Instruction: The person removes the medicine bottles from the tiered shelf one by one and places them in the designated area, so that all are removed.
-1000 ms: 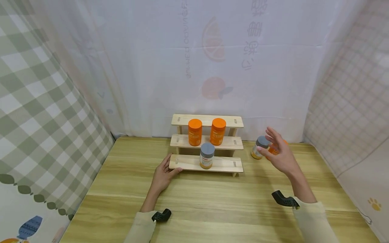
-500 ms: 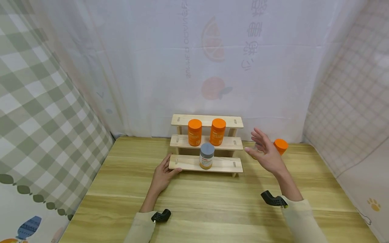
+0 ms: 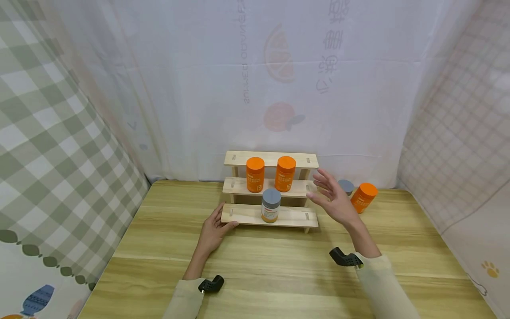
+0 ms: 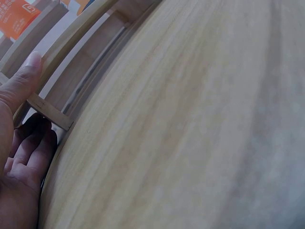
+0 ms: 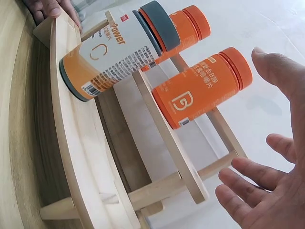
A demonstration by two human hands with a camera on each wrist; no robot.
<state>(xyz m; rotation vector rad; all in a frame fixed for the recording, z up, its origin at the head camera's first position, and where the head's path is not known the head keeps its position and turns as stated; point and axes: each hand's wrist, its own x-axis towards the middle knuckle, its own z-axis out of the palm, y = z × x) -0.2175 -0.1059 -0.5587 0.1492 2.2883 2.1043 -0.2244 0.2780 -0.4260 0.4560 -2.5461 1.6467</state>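
A three-tier wooden display rack (image 3: 247, 214) stands on the table. My left hand (image 3: 212, 231) grips the left end of its lowest shelf; in the left wrist view the thumb (image 4: 29, 71) lies along the front edge and the fingers bend in beside the leg. My right hand (image 3: 336, 201) is near the right end of the middle shelf, fingers spread and holding nothing. Two orange bottles, the left bottle (image 3: 255, 175) and the right bottle (image 5: 202, 90), stand upright on the middle shelf. A grey-lidded white-and-orange bottle (image 3: 271, 205) stands on the lowest shelf.
Right of the rack, another grey-lidded bottle (image 3: 345, 186) is partly hidden behind my right hand. An orange bottle (image 3: 364, 198) stands beside it on the wood-grain table (image 3: 279, 270). A white curtain (image 3: 191, 110) hangs along the table's back edge.
My right hand has moved left from in front of the two bottles at the right toward the rack, uncovering the orange one. The left hand keeps its hold on the rack.
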